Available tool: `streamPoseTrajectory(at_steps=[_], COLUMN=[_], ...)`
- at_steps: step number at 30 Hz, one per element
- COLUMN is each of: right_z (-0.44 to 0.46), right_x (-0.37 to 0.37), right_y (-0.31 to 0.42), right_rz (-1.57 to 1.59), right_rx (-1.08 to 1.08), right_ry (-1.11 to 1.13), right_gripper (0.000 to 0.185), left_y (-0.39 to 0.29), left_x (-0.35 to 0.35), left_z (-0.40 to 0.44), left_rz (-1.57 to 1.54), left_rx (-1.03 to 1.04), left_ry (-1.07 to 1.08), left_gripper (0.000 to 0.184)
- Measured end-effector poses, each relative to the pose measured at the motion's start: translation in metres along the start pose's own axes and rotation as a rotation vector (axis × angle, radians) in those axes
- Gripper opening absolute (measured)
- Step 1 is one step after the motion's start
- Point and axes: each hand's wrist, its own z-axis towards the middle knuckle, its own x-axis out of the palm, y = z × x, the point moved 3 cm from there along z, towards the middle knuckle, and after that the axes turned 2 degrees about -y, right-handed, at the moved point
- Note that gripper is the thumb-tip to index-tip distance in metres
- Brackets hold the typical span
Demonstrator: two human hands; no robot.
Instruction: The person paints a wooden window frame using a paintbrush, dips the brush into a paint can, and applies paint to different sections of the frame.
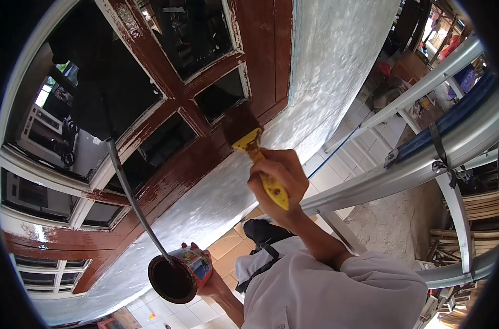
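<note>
My right hand is wrapped round the yellow handle of a paintbrush. The wide brown bristles lie against or just over the frame's lower rail; which one I cannot tell. My left hand grips a paint can with a colourful label, tilted so that its dark brown inside shows. A thin metal rod slants up from the can toward the glass. The window frame is painted glossy brown, with pale, uneven edges round the dark panes.
A pale wall adjoins the frame. Metal ladders stand on the right, one with a dark strap tied on. Tiled floor lies below, and stacked wood strips are at the far right.
</note>
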Motion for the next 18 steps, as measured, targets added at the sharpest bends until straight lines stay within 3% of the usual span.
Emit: streamPoseTrajectory(at_steps=[5, 10, 18], right_z=[-0.002, 0.005, 0.009], right_x=[-0.003, -0.023, -0.009], right_y=[0.010, 0.000, -0.006], right_rz=[0.037, -0.005, -0.082], right_rx=[0.049, 0.094, -0.014], right_ry=[0.085, -0.073, -0.033], right_gripper=[0.024, 0.022, 0.025], left_y=[0.001, 0.000, -0.003], left_x=[0.000, 0.000, -0.002], left_z=[0.001, -0.001, -0.002], left_rz=[0.069, 0.055, 0.056], left_rx=[0.005, 0.009, 0.023], left_ry=[0.032, 0.031, 0.027], left_gripper=[0.067, 0.067, 0.067])
